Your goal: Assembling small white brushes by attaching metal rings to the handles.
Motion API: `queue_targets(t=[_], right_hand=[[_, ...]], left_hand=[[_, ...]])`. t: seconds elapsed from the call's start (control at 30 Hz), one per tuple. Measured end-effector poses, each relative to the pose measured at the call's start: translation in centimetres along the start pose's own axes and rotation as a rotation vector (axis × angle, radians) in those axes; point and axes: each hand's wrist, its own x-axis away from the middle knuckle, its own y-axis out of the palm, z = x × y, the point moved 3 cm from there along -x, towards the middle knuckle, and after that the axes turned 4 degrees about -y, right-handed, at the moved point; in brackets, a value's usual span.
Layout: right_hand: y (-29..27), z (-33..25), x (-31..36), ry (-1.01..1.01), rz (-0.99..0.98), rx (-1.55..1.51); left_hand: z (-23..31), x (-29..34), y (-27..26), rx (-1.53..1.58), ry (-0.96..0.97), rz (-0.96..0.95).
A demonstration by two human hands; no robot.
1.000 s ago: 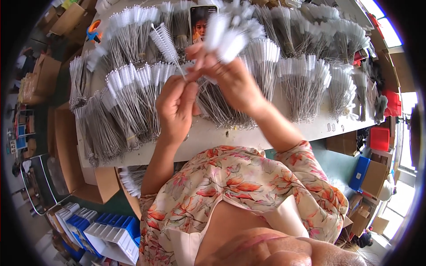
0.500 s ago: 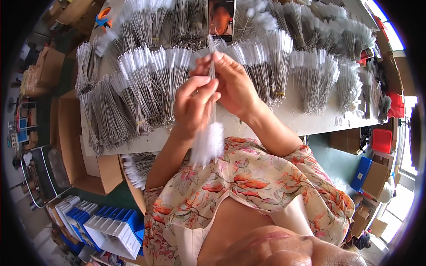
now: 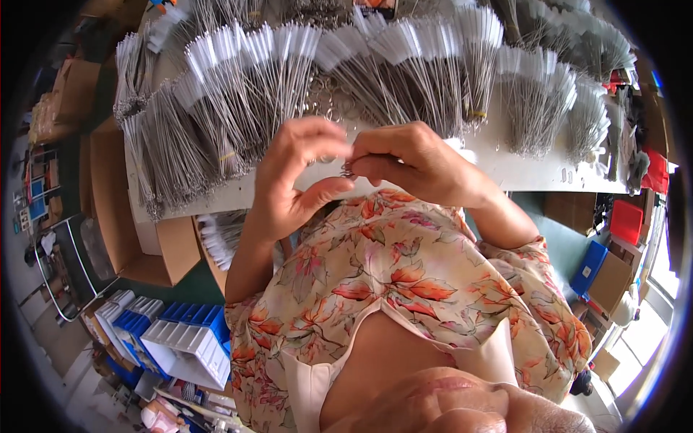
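Note:
My right hand (image 3: 415,162) is closed, its thumb and forefinger pinching a small bit of coiled metal wire (image 3: 347,170). Most of that piece is hidden by the fingers, so its exact kind cannot be told. Close beside it my left hand (image 3: 299,177) is open, with thumb and fingers spread around the wire and nothing seen in them. Just beyond both hands, loose metal rings (image 3: 328,108) lie on the white table (image 3: 242,193). Bundles of thin wire brushes (image 3: 245,94) with white bristle ends stand behind on the left, and more brushes (image 3: 426,79) behind on the right.
A phone (image 3: 375,7) shows at the far edge. Left of the table stands an open cardboard box (image 3: 177,252), with blue and white plastic bins (image 3: 191,346) nearer. More brushes (image 3: 220,234) sit below the table's left front edge. Red and blue bins (image 3: 626,221) are at right.
The white-bristled brushes held between both hands are no longer in them. Both hands have come lower and nearer; the left has opened, the right pinches small metal wire. The view has shifted.

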Motion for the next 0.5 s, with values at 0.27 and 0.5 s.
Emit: queue_targets(t=[0.27, 0.5], right_hand=[[0.7, 1.7, 3.3, 0.488, -0.382, -0.594], [-2.1, 8.1, 10.4, 0.407, -0.127, 1.280]], left_hand=[[2.9, 1.6, 3.2, -0.227, 0.343, -0.051], [-6.8, -0.5, 4.0, -0.853, 0.017, -0.087]])
